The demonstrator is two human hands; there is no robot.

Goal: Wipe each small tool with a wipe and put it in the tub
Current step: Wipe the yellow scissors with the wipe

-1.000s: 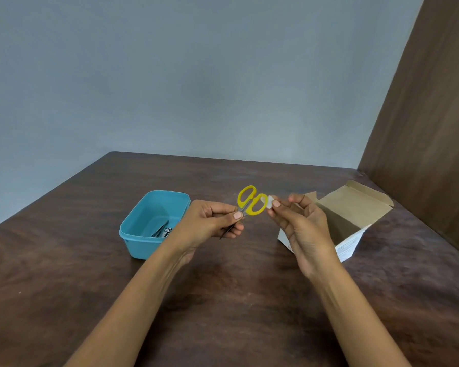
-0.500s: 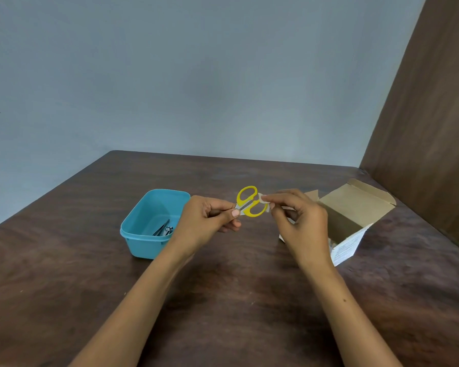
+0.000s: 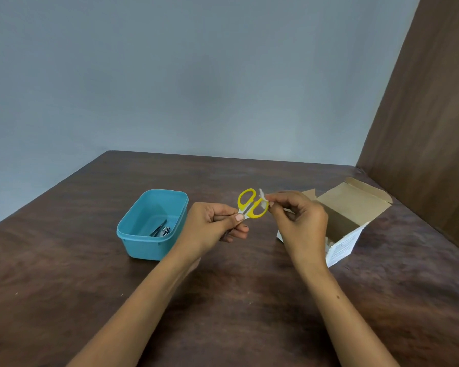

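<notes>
- Left hand (image 3: 210,226) — fingers pinched the scissors (image 3: 251,205) at the blades, above the surface (image 3: 236,300).
- Right hand (image 3: 300,223) — fingers pinched the wipe (image 3: 263,197) against a yellow handle loop.
- Tub (image 3: 143,247) sat left, holding metal tools (image 3: 161,229).

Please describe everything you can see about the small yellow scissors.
The scissors are small, with two yellow oval finger loops that look like plastic and a pale metal part at the pivot. They are held in the air above the table, loops pointing up and away, between the tub and the cardboard box. The left hand pinches them just below the loops, hiding the blades. The right hand presses a small white wipe against the right loop.
</notes>
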